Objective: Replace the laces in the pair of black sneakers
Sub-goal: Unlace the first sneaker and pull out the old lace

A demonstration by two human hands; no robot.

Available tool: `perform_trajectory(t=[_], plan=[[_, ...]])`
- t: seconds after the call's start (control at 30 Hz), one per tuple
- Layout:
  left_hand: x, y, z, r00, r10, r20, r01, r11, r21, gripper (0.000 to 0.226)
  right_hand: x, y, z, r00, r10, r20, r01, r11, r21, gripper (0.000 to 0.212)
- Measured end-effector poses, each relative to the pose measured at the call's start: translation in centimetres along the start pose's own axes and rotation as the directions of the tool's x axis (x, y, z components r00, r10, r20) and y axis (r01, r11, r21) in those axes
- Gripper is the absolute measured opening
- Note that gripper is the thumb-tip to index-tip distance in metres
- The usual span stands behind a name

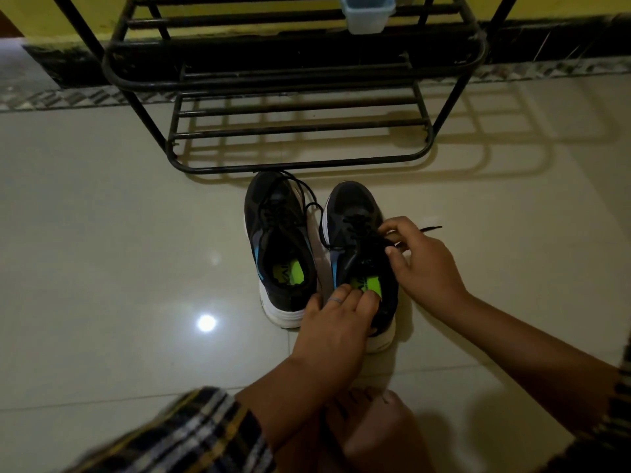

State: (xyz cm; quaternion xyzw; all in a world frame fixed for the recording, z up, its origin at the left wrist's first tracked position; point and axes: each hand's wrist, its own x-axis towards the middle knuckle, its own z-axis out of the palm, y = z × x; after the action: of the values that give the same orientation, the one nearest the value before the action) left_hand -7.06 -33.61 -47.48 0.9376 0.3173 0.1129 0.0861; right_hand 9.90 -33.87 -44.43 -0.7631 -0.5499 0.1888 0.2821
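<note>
A: How many of each thing do you count?

B: Two black sneakers with white soles, side by side on the pale floor tiles (102,233), toes pointing to 12 o'clock. The left sneaker (278,247) and the right sneaker (358,264) almost touch. Two hands. One black metal shoe rack (293,97) just beyond the toes at 12 o'clock, with one pale plastic tub (367,11) sitting on it near the top edge. One bare foot (368,414) at 6 o'clock.

A: Where is the right sneaker relative to the hands?

B: Between them. The left hand (336,322) comes in from 6 o'clock onto the heel end; the right hand (421,261) sits at 3 o'clock of the shoe, level with the lacing.

A: And what are the hands doing?

B: The left hand's fingers are curled over the heel collar, fingertips dipping into the opening next to the green insole, so it grips the shoe. The right hand is nearly closed, thumb and fingers pinching the black lace (362,227) at the top eyelets; one loose end pokes out past the knuckles toward 3 o'clock.

A: The other shoe?

B: Untouched, its own black lace (307,196) threaded, with a slack loop trailing toward 2 o'clock
</note>
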Motion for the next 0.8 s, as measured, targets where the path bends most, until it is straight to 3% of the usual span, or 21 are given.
perform_trajectory(t=[0.07,0.17,0.27,0.3,0.37,0.43,0.5,0.63,0.8], plan=[[0.0,0.0,0.0,1.0,0.004,-0.008,-0.004,1.0,0.009,0.041,0.2,0.3,0.4,0.994,0.112,-0.007,-0.11,0.981,0.16,0.026],[0.0,0.1,0.0,1.0,-0.005,-0.011,0.005,1.0,0.009,0.046,0.7,0.5,0.8,0.943,0.328,0.063,-0.323,0.85,0.417,0.023],[0.0,0.1,0.1,1.0,-0.005,-0.006,0.005,1.0,0.01,0.05,1.1,0.6,0.8,0.913,0.39,0.118,-0.396,0.781,0.483,0.023],[-0.1,0.1,0.1,1.0,-0.003,-0.005,0.003,1.0,0.011,0.051,1.0,0.5,0.8,0.928,0.356,0.108,-0.367,0.828,0.423,0.023],[-0.1,0.0,0.1,1.0,0.003,-0.004,-0.003,1.0,0.001,0.05,0.5,0.3,0.9,0.982,0.18,0.054,-0.184,0.978,0.102,0.028],[-0.1,0.0,0.2,1.0,0.004,-0.008,-0.004,1.0,-0.005,0.05,0.2,0.1,0.9,0.999,-0.052,0.012,0.053,0.972,-0.231,0.038],[-0.1,0.0,0.3,1.0,0.002,-0.013,-0.002,1.0,-0.01,0.05,0.1,0.2,0.8,0.982,-0.186,0.017,0.178,0.905,-0.386,0.042],[0.0,0.1,0.5,1.0,-0.006,0.005,0.006,1.0,-0.013,0.054,0.4,-0.4,0.5,0.973,-0.221,0.072,0.228,0.847,-0.48,0.035],[0.0,-0.1,0.7,1.0,0.01,-0.004,-0.01,1.0,-0.004,0.055,0.8,-1.4,0.3,0.99,-0.036,0.133,0.074,0.953,-0.294,0.034]])
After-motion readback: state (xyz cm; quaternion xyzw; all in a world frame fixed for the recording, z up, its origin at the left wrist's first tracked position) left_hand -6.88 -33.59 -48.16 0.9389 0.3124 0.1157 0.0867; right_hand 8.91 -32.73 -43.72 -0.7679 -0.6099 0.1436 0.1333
